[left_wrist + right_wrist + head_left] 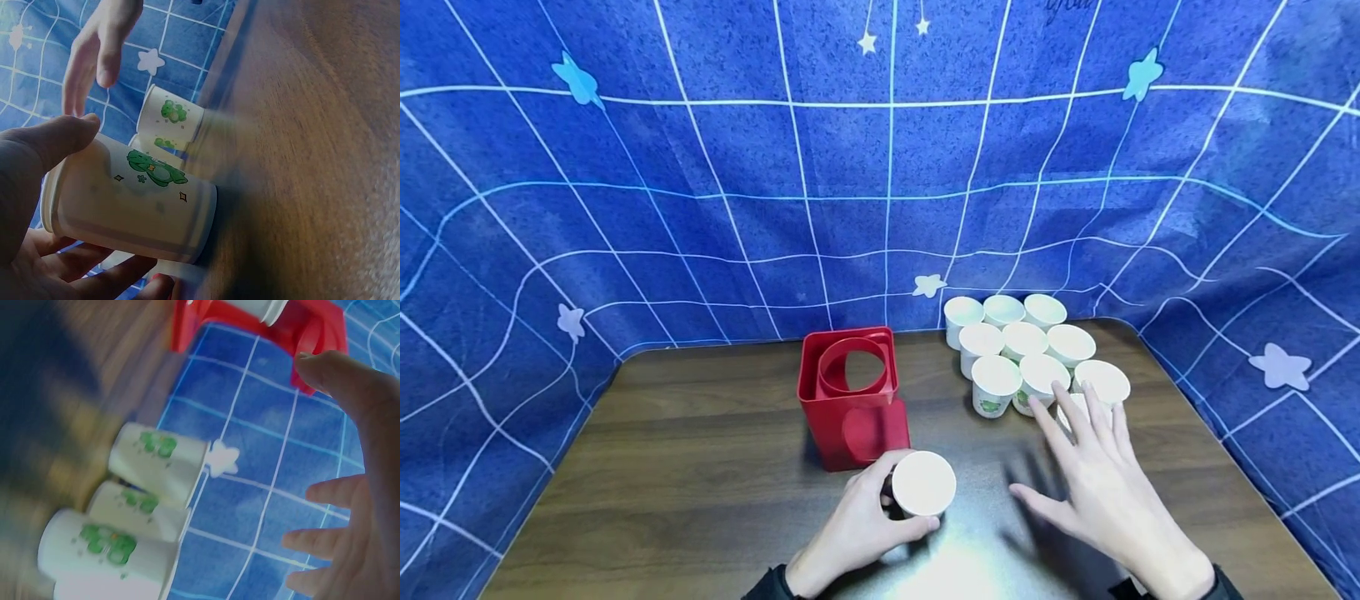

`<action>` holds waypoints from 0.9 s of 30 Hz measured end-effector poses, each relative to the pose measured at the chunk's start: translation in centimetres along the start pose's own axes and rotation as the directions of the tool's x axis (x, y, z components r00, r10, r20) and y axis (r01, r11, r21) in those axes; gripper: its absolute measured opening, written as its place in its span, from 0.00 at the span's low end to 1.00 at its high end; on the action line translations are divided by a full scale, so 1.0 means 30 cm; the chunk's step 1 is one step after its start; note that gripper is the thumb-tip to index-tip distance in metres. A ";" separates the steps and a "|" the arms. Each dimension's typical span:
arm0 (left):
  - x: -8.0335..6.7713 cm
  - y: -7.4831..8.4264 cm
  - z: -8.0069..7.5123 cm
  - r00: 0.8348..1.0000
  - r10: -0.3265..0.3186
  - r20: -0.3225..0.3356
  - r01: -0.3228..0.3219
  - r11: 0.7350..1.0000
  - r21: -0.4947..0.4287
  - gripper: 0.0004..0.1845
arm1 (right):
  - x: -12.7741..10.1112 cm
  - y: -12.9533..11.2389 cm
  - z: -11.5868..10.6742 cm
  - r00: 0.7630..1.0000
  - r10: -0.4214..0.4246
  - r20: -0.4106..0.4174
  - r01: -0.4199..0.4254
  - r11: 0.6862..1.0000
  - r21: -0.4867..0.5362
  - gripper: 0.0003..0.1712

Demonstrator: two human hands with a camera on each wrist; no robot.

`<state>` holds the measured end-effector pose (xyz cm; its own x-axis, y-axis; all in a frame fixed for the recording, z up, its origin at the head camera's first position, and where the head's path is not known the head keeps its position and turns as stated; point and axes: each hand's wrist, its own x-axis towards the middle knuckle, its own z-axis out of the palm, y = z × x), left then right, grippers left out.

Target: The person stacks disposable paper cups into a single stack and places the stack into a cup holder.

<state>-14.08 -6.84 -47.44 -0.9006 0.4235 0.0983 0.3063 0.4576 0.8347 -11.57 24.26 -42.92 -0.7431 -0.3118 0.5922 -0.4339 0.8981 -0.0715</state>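
Note:
A white paper cup (924,483) with a green cartoon print (156,167) is held upright in my left hand (861,518), thumb on one side and fingers on the other. My right hand (1105,487) hovers with spread fingers over the near edge of a group of similar paper cups (997,377). Nothing is gripped in it; its fingers partly hide the nearest cup (1067,417). Just behind the left hand stands a red plastic holder (827,425) with a round ring (823,375) at its top.
The grouped cups stand mouth up in rows at the back right of the brown wooden table (685,467). A blue cloth (842,225) with white lines and stars hangs behind and at both sides of the table.

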 end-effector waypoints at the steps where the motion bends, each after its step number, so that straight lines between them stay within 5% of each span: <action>1: 0.001 0.001 0.000 1.000 0.000 0.001 0.000 1.000 0.000 0.36 | -0.004 0.010 0.001 1.000 0.010 -0.004 -0.010 1.000 -0.002 0.58; 27: 0.002 -0.004 0.003 1.000 -0.003 -0.002 0.003 1.000 -0.016 0.36 | -0.071 0.190 0.056 0.982 0.183 -0.044 -0.182 0.983 0.027 0.66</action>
<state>-14.13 -6.81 -47.59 -0.9021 0.4205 0.0970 0.2988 0.4463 0.8436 -13.31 29.55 -45.94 -0.7868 -0.1280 0.6038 -0.3047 0.9313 -0.1996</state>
